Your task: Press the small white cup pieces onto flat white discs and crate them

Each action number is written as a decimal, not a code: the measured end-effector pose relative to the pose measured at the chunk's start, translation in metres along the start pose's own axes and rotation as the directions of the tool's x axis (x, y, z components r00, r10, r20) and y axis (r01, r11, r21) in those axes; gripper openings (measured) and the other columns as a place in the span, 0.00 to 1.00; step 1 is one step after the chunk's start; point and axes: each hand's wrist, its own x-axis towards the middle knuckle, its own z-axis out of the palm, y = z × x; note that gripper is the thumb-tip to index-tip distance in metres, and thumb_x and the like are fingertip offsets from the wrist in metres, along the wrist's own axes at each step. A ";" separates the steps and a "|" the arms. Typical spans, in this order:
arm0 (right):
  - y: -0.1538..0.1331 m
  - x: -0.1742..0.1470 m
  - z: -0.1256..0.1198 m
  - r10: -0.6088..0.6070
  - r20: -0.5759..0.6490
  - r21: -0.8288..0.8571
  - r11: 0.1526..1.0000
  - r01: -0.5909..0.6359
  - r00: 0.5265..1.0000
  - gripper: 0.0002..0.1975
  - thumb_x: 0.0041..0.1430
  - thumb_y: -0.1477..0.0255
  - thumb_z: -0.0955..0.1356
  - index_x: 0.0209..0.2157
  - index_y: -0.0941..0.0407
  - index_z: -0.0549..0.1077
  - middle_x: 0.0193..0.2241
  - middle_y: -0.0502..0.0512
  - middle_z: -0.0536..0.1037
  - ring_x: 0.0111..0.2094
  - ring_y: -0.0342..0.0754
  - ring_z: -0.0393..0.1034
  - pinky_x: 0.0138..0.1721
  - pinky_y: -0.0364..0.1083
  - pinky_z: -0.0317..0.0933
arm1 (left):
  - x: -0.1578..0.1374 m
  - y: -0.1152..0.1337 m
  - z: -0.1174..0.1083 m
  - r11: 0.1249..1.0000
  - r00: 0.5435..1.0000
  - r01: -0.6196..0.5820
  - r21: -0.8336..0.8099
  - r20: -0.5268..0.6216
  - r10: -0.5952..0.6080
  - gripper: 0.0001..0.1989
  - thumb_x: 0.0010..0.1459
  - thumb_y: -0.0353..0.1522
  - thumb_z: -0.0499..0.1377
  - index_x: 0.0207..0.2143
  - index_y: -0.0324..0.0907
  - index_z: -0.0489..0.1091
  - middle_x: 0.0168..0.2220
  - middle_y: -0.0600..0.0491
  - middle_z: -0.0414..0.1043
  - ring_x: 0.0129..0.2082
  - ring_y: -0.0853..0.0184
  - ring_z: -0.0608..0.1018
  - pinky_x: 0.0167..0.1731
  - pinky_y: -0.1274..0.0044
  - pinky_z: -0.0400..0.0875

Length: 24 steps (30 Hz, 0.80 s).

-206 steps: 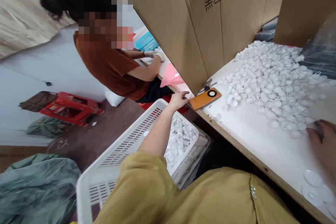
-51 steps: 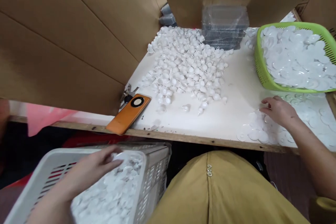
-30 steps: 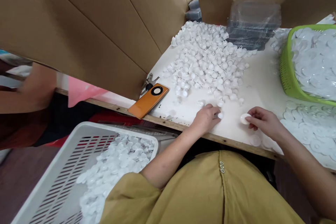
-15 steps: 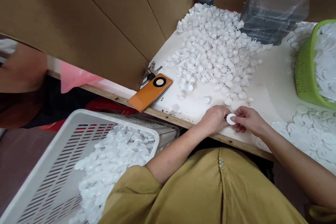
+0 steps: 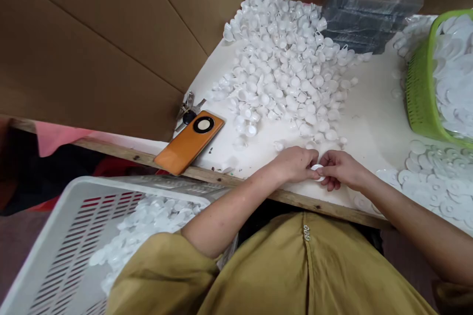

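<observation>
Over the table's front edge, my left hand (image 5: 298,163) and my right hand (image 5: 340,169) meet fingertip to fingertip. Between them is a small white toy saucer (image 5: 317,169), pinched from both sides by thumbs and fingers. Part of it is covered by the fingertips, so I cannot tell whether a cup is also in them. Just beyond the hands spreads a heap of tiny white toy cups (image 5: 291,74) with handles. Right of my right forearm, many loose white saucers (image 5: 439,182) lie flat on the table.
A green basket (image 5: 421,88) full of saucers stands at the right. An orange phone (image 5: 181,152) and keys (image 5: 189,114) lie left, beside a cardboard panel (image 5: 103,34). A pale plastic crate (image 5: 79,236) of white pieces sits below. Plastic-wrapped grey packs (image 5: 365,15) are behind.
The view has shifted, so the phone and the table edge sit further left. The saucer has tilted flatter between my fingers, and my left fingers now close on its edge.
</observation>
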 end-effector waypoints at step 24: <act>0.083 -0.055 -0.120 -0.471 -0.374 -0.769 0.639 0.017 0.799 0.07 0.46 0.67 0.71 0.24 0.54 0.70 0.26 0.51 0.74 0.26 0.45 0.67 0.26 0.44 0.57 | -0.201 -0.081 -0.008 0.875 0.822 0.401 -0.272 -0.314 -0.475 0.21 0.50 0.50 0.57 0.39 0.46 0.71 0.31 0.60 0.75 0.31 0.67 0.73 0.31 0.79 0.66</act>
